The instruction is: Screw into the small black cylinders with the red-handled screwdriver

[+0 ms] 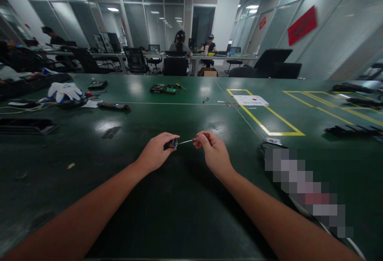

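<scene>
Green tabletop (125, 209) is spread beneath the hands, and seated people (178, 46) are seen well beyond it, near twelve o'clock. From the head view, a dark cylinder (169, 145) is gripped between the thumb and fingers of the left hand (156, 150), with its ringed round end turned toward three o'clock. On that side, a thin-shafted tool (185, 142) is pinched by its handle in the fingertips of the right hand (214, 149). Its shaft is pointed just below nine o'clock, so the two long axes are brought roughly into line, and the short gap between the hands is spanned by the shaft alone. The cylinder is kept nearer the left hand; whether the ringed end is touched or entered by the tip cannot be told.
</scene>
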Demonstrator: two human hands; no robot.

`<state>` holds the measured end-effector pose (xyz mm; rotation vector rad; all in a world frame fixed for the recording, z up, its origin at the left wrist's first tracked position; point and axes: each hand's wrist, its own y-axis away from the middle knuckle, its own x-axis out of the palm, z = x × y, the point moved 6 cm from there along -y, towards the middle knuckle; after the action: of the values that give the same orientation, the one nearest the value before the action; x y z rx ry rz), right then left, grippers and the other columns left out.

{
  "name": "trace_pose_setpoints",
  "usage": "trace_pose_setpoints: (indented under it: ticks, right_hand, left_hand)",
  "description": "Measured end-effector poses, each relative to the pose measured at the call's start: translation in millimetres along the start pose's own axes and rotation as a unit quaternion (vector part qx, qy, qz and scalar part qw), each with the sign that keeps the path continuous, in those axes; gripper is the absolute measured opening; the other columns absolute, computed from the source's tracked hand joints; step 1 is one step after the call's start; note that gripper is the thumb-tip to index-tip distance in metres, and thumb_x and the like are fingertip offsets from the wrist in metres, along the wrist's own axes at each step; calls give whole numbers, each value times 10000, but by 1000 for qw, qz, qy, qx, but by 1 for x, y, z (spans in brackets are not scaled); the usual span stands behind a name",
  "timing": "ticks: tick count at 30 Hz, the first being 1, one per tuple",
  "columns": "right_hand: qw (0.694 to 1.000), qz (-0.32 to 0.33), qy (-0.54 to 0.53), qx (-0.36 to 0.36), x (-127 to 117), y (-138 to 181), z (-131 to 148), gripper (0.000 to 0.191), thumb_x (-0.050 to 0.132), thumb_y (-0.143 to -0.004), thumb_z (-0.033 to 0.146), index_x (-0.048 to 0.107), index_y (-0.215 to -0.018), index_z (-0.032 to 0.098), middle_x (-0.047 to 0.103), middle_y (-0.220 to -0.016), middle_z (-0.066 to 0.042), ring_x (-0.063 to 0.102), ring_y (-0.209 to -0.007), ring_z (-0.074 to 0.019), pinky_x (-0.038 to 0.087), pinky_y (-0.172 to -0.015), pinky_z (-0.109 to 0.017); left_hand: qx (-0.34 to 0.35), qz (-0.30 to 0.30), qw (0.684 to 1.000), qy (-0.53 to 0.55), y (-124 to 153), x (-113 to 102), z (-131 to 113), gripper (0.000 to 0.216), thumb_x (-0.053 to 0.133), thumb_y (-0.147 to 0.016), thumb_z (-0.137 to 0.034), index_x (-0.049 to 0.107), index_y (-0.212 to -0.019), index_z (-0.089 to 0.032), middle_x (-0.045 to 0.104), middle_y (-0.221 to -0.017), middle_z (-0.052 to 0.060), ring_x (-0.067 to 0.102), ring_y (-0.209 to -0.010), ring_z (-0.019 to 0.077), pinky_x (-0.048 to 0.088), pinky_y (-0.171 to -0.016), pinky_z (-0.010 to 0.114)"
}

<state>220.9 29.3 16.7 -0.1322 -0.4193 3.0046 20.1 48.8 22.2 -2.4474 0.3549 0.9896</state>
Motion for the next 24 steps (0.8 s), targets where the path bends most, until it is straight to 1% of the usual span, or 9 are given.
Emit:
trace_pose_setpoints:
  ticks: [3, 8, 13, 17, 20, 22, 24]
  right_hand:
    - [1000, 5, 5, -2, 1, 0, -4, 250, 597, -939, 465, 670, -964, 228, 729, -857, -48, 674, -772, -200, 530, -778, -374]
    - [998, -8, -48, 38, 0, -5, -18, 279, 619, -910, 490, 664, -935, 216, 719, -857, -50, 672, -773, -194, 538, -761, -368]
    - [998, -9, -50, 49, 1, -6, -17, 249, 608, -909, 450, 664, -921, 207, 713, -848, -49, 664, -761, -186, 536, -748, -359]
    - [998, -14, -35, 50, -2, -6, -17, 253, 603, -911, 454, 662, -912, 208, 710, -833, -47, 655, -743, -186, 525, -732, -358]
    - [998, -40, -29, 39, -9, -8, -17, 248, 607, -915, 453, 661, -915, 211, 703, -827, -40, 644, -731, -182, 513, -722, -353]
    - [997, -54, -43, 28, -12, -9, -17, 245, 607, -920, 458, 661, -931, 219, 700, -832, -34, 640, -733, -182, 512, -728, -354]
    - [997, -52, -58, 17, -11, -8, -15, 243, 610, -923, 464, 660, -942, 228, 700, -841, -31, 643, -741, -184, 514, -737, -356]
  left_hand:
    - [5, -7, 1000, -9, 0, -1, 1, 387, 657, -887, -88, 696, -1246, -226, 683, -1237, 57, 645, -1132, 204, 513, -1046, 390]
    - [7, -9, 1000, -11, 0, 0, 2, 383, 661, -885, -82, 700, -1240, -219, 686, -1225, 57, 646, -1119, 197, 509, -1054, 384]
    - [5, -7, 1000, -12, 0, 2, 5, 405, 687, -876, -91, 694, -1252, -241, 678, -1243, 40, 636, -1124, 187, 500, -1052, 377]
    - [6, 0, 1000, -15, 0, 3, 6, 418, 672, -881, -86, 690, -1264, -251, 674, -1240, 41, 634, -1120, 190, 507, -1031, 379]
    - [5, 6, 1000, -15, 0, 2, 5, 411, 658, -882, -74, 693, -1259, -236, 676, -1226, 51, 638, -1108, 194, 512, -1024, 378]
    - [3, 7, 1000, -15, 0, 2, 3, 407, 656, -879, -67, 695, -1250, -227, 679, -1216, 53, 643, -1096, 194, 516, -1016, 370]
    - [3, 7, 1000, -20, -1, 1, 3, 409, 657, -871, -58, 698, -1243, -225, 682, -1208, 54, 648, -1087, 197, 522, -1006, 367]
